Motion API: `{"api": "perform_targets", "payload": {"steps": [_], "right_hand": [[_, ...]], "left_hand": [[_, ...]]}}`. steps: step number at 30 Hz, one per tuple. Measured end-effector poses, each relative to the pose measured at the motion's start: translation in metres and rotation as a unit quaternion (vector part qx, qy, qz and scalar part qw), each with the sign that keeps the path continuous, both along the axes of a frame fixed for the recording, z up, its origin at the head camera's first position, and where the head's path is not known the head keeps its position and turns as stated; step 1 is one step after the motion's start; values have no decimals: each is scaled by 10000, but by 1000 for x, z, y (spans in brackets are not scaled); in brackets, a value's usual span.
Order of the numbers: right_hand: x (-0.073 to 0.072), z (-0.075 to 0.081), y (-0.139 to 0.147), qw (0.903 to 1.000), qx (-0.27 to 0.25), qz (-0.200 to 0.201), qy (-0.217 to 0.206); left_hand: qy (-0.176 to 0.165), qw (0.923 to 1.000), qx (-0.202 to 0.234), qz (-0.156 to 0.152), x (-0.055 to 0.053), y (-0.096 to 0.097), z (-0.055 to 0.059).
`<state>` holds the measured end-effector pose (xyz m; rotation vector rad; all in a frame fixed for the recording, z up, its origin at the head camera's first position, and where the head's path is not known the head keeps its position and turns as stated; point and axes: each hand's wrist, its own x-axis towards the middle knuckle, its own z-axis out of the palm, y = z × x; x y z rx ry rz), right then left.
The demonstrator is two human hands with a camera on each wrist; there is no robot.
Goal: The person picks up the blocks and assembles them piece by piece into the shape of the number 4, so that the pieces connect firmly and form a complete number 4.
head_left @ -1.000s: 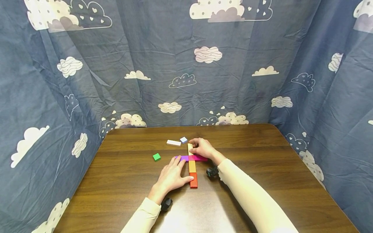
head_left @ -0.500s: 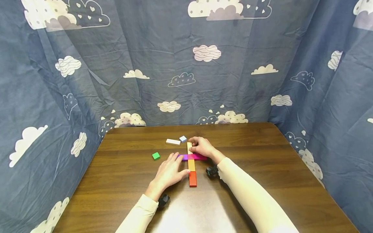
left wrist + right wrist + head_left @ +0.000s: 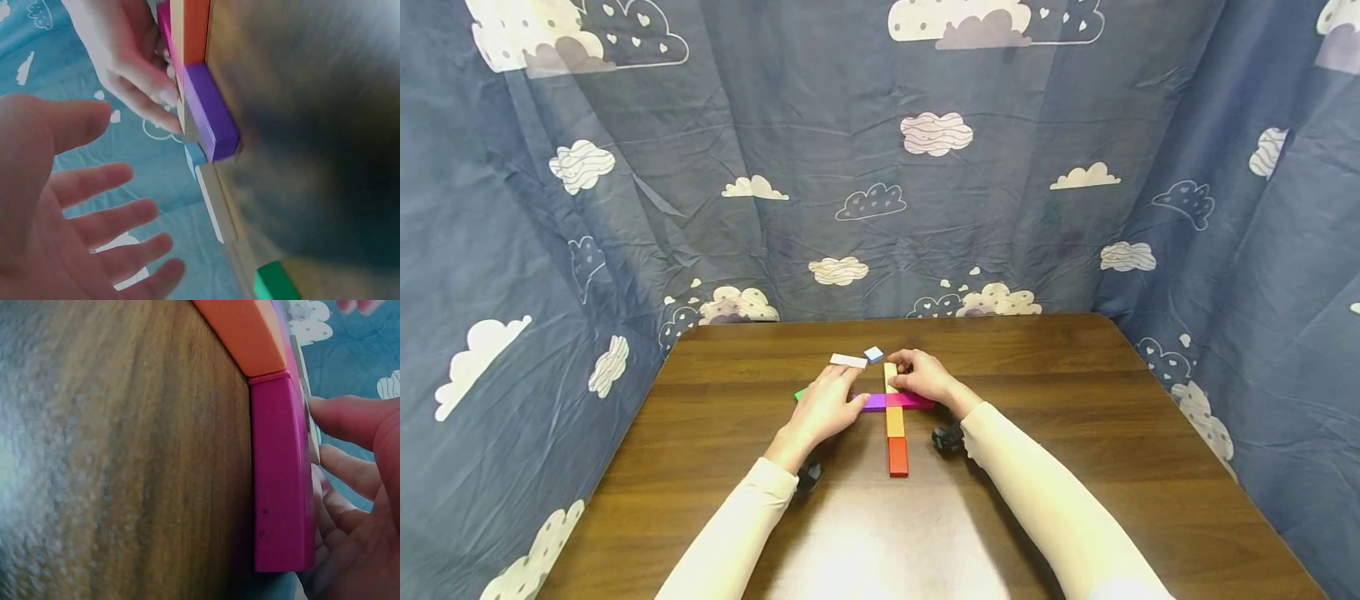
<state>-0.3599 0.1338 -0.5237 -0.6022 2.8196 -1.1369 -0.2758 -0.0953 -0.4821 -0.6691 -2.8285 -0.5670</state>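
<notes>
Flat coloured blocks form a cross on the table: red (image 3: 898,458) nearest, then orange (image 3: 896,422), with cream (image 3: 890,375) at the far end. A purple block (image 3: 872,403) makes the left arm and a magenta block (image 3: 917,402) the right. My right hand (image 3: 925,377) holds the cream block between thumb and fingers; the right wrist view shows the thumb (image 3: 340,417) at its edge. My left hand (image 3: 823,406) is spread above the table, fingertips overlapping the white block (image 3: 848,361) in the head view. A green block (image 3: 275,281) is mostly hidden behind it there.
A small light-blue block (image 3: 873,355) lies beside the white block's right end. The brown wooden table (image 3: 1037,358) ends at a blue curtain (image 3: 1000,208) printed with clouds. A dark wrist device (image 3: 948,438) sits under the right wrist.
My left hand has left the red and purple blocks and moved away from me and left, toward the white block, covering most of the green one. The right hand keeps its place at the cream block.
</notes>
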Motion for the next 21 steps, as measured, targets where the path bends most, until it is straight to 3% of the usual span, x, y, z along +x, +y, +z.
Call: {"api": "perform_targets", "payload": {"steps": [6,11,16,21], "right_hand": [[-1,0,3,9999,-79,11,-70],[-1,-1,2,10000,-2,20,-72],[-2,1,1,10000,-43,7,-59],[-5,-1,3,9998,-125,85,-107]], "left_hand": [[-151,9996,199,108,-40,1,9],[-314,9993,213,68,-69,-2,7],[-558,9982,220,-5,-89,-3,-1],[-835,9961,259,153,-101,0,-10]]}}
